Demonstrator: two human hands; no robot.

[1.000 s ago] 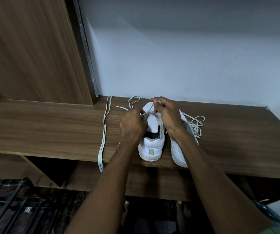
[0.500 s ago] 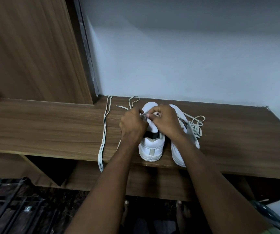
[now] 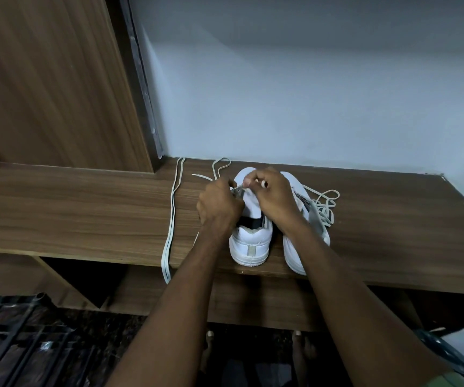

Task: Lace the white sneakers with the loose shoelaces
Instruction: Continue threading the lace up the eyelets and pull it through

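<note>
Two white sneakers stand heel-toward-me on the wooden shelf point(image 3: 85, 213). Over the left sneaker point(image 3: 250, 244) both hands work at the eyelets. My left hand point(image 3: 219, 208) pinches a stretch of white lace at the shoe's left side. My right hand point(image 3: 272, 196) pinches the same lace above the tongue, fingers curled. The right sneaker point(image 3: 295, 255) is mostly hidden under my right wrist. A long loose lace point(image 3: 170, 219) lies left of the shoes and hangs over the front edge. A tangled lace point(image 3: 324, 208) sits to the right.
A wooden cabinet panel point(image 3: 52, 85) rises at the back left, with a pale wall point(image 3: 309, 93) behind the shelf. A dark metal grille point(image 3: 15, 344) lies on the floor at lower left. My bare feet point(image 3: 253, 356) show below the shelf.
My right hand has dropped from its raised pull down and left toward the left hand, and the taut lace between them has gone short. The left hand has barely shifted.
</note>
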